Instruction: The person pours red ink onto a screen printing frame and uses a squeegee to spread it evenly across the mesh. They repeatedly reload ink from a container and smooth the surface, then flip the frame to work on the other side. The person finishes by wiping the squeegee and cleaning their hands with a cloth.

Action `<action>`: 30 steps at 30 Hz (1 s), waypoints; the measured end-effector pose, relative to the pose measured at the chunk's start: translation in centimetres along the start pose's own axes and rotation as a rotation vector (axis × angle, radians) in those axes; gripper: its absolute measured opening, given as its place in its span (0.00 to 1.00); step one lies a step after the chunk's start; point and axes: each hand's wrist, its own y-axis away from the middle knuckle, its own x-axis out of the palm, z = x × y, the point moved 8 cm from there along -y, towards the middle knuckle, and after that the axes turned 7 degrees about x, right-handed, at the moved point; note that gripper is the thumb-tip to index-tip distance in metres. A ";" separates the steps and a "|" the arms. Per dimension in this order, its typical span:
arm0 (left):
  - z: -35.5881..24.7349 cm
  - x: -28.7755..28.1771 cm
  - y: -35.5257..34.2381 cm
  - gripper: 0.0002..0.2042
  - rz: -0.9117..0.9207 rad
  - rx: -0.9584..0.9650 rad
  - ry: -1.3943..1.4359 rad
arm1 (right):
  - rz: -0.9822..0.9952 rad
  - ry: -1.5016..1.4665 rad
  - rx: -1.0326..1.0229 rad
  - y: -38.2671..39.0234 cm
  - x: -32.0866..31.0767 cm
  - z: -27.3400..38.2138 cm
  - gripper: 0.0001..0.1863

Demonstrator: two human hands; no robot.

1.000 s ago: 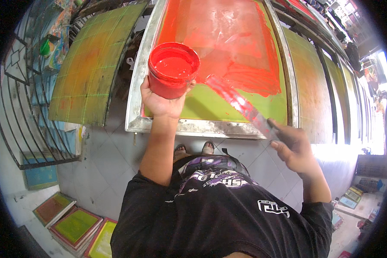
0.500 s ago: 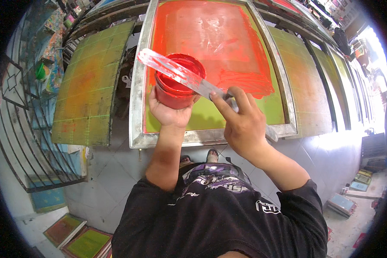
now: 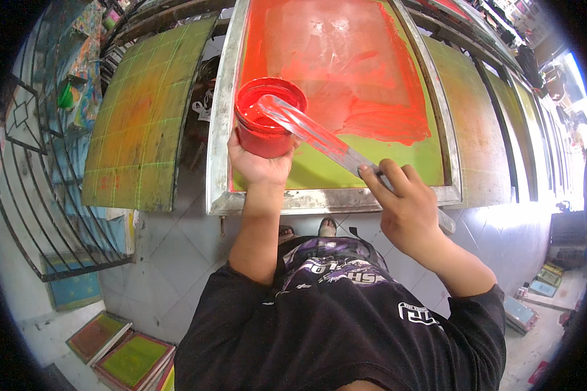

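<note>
A: Which way does the spatula [image 3: 323,142] point?
B: Its long axis runs on a diagonal: blade tip away from the person and to their left, over the mouth of the red tub [image 3: 266,142]; handle end back to the right, sticking out past the right hand [image 3: 407,208].
A: And the fingers?
B: The right ones are closed round the handle, index finger stretched forward along it. The left hand [image 3: 261,168] cups the tub, opening up. Whether the blade touches the paint inside, I can't tell.
A: What's beneath?
B: A silver-edged screen frame [image 3: 332,200], its mesh smeared red, with a green strip along the near side.
A: And around it?
B: A stained, grid-lined board [image 3: 140,130] to the left, a grey tiled floor [image 3: 169,260], smaller framed screens [image 3: 132,360] at lower left, and glare on the right.
</note>
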 end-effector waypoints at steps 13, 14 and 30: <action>0.1 0.6 -0.4 0.26 -0.052 0.003 0.033 | 0.049 0.089 -0.015 2.1 -3.3 -2.7 0.28; 0.2 0.9 -0.4 0.26 0.021 -0.009 0.023 | 0.017 0.085 -0.004 2.2 -3.8 -3.0 0.27; 0.3 2.9 0.3 0.28 0.157 -0.015 0.011 | -0.185 0.083 0.032 1.8 -4.5 -3.9 0.26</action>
